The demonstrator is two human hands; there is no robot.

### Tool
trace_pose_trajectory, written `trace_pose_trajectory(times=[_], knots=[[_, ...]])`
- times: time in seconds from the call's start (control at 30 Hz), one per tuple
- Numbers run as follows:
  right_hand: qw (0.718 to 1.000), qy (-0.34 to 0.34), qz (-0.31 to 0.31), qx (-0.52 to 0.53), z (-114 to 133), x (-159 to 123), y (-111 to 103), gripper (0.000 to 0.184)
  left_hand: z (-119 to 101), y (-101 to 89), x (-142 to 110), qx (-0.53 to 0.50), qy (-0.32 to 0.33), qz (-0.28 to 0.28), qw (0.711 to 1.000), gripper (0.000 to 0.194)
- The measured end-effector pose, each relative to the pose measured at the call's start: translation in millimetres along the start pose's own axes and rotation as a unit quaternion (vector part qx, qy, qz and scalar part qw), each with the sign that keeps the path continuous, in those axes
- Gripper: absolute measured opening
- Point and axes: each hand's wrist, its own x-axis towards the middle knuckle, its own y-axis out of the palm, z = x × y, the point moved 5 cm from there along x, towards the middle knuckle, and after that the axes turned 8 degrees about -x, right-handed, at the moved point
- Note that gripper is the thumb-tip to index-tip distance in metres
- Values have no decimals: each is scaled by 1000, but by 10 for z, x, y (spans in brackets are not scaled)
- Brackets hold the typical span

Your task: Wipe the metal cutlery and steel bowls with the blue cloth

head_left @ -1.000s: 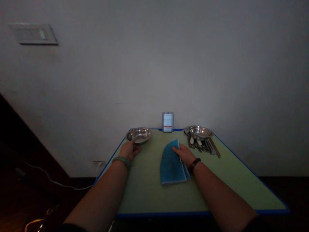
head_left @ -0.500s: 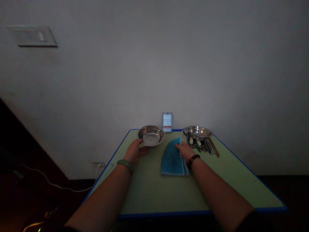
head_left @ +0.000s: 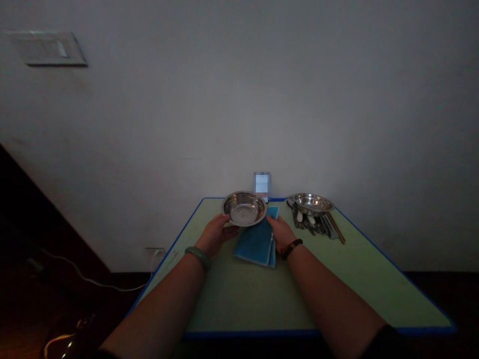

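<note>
Left hand [head_left: 215, 234] grips steel bowl [head_left: 244, 209]; right hand [head_left: 280, 233] on towel edge [head_left: 270, 239]

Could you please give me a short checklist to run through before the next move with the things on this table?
1. Left hand holds the steel bowl by its rim: ok.
2. Inside of that bowl shows nothing in it: ok.
3. Bowl is apart from the blue cloth: cannot tell; it overlaps the cloth in view.
4. Right hand is on the cloth: ok.
5. Cloth lies folded and flat: ok.
6. Second steel bowl sits steady on the cutlery: cannot tell; it rests on the pile's far end.
</note>
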Motion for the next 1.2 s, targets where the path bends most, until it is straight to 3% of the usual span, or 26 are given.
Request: trace_pose_trajectory(times=[0.13, 0.3, 0.5, 0.67, 0.77, 0.9, 1.2], knots=[[996, 31, -24, 78, -29, -43, 2, 45, 39, 21, 6, 37, 0, 21, 999, 24], [1000, 6, -23, 18, -67, 12, -13, 39, 47, 69, -26, 59, -9, 68, 996, 32], [997, -19, -32, -70, -36, 14, -59, 31, 10, 23, -17, 25, 11, 15, 1000, 34], [991, -15, -37, -126, 24, -43, -60, 29, 55, -12, 24, 44, -11, 0, 999, 57], [988, -40, -44, -144, 92, -70, -53, 36, 70, 8, 1, 48, -35, 9, 998, 62], [980, -107, -54, -160, 185, -87, -46, 52, 35, 62, -44, 30, -21, 14, 999, 63], [958, -129, 57, -251, 107, -153, 130, 50, -15, 98, -29, -44, 44, 14, 998, 67]])
